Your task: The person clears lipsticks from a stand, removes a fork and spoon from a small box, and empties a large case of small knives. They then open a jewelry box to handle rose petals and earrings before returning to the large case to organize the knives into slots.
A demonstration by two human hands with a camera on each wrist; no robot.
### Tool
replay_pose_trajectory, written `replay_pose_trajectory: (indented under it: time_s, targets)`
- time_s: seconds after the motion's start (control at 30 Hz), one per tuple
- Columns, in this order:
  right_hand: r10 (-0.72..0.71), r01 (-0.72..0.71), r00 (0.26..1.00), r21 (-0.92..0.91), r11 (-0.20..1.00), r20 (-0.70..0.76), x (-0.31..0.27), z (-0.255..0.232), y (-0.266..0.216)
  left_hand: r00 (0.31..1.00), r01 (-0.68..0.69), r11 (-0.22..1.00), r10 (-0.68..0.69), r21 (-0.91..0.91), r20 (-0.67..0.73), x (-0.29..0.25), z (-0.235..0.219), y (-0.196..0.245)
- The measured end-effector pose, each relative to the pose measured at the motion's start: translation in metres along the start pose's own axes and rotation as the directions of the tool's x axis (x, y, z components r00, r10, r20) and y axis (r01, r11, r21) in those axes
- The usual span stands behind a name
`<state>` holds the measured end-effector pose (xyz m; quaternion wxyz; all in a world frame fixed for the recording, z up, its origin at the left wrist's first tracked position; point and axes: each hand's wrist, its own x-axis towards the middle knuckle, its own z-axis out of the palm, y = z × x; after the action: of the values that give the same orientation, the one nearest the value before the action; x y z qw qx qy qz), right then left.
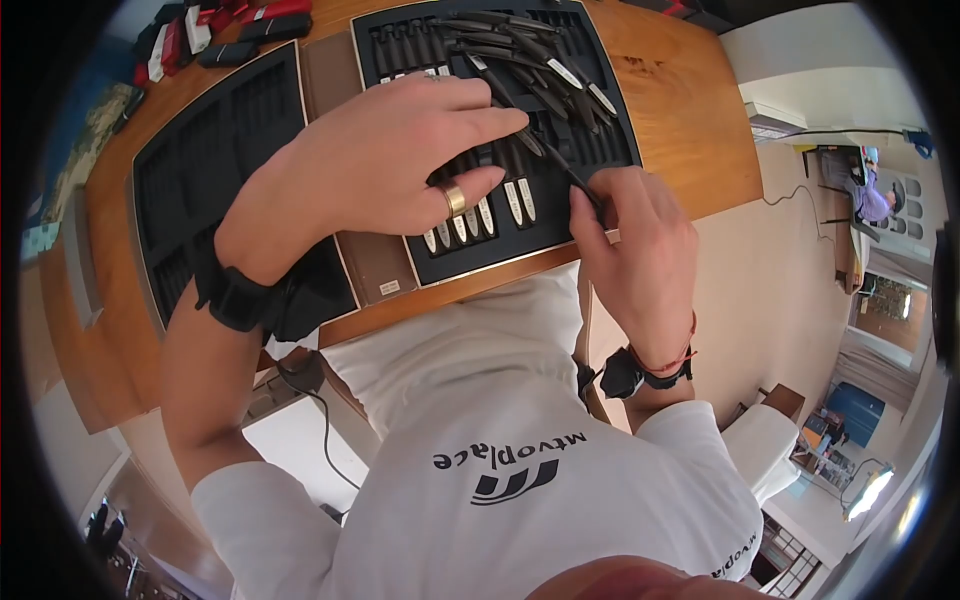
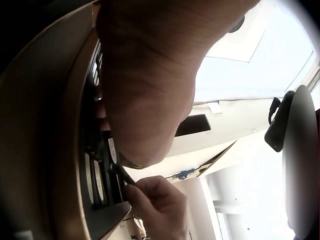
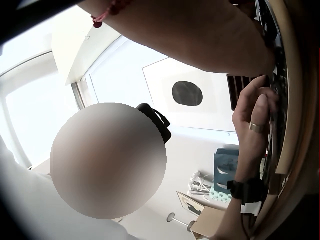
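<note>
An open black-lined case (image 1: pixel 480 262) lies on a wooden table, holding rows of slim black pen-like pieces with silver-white pointed ends. My right hand (image 1: pixel 645 250) is at the case's near right edge, where thumb and fingers pinch a slim black piece (image 1: pixel 567 170) that slants toward my left hand. My left hand (image 1: pixel 390 150) reaches over the case from the left, a gold ring on one finger. Its index fingertip is close to the far end of that piece. In the left wrist view, the right hand (image 2: pixel 159 202) grips the dark piece's end.
A loose heap of similar black pieces (image 1: pixel 515 50) lies across the slots at the case's far right. To the left, the dark slotted other half (image 1: pixel 235 140) of the case lies open. Red, black and white boxes (image 1: pixel 235 25) crowd the table's far left corner.
</note>
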<state>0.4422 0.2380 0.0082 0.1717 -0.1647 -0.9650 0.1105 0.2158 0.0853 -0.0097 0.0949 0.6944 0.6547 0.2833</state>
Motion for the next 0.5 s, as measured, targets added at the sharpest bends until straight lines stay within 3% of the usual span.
replay_pose_trajectory:
  time_s: [0.1, 0.17, 0.27, 0.43, 0.5]
  targets:
    - [0.013, -0.012, 0.997, 0.022, 1.000, -0.076, -0.002, 0.004, 0.002, 0.999, -0.024, 0.997, 0.022, 0.068, 0.032, 0.000, 0.001, 0.000]
    - [-0.091, 0.099, 0.982, 0.041, 0.994, -0.166, -0.001, 0.009, 0.006, 0.997, -0.035, 0.995, 0.029, 0.094, 0.068, 0.000, -0.001, 0.001]
    - [-0.135, 0.150, 0.974, 0.069, 0.986, -0.184, -0.003, 0.015, 0.009, 0.995, -0.012, 0.997, 0.005, 0.074, 0.098, 0.001, 0.000, 0.004]
    - [-0.216, 0.227, 0.966, 0.068, 0.971, -0.140, -0.004, 0.017, 0.006, 0.995, -0.002, 1.000, 0.004, 0.022, -0.097, 0.002, 0.009, -0.001]
    - [-0.235, 0.244, 0.965, 0.069, 0.967, -0.120, -0.007, 0.022, 0.010, 0.997, 0.031, 0.999, -0.030, 0.015, -0.069, 0.002, 0.004, 0.002]
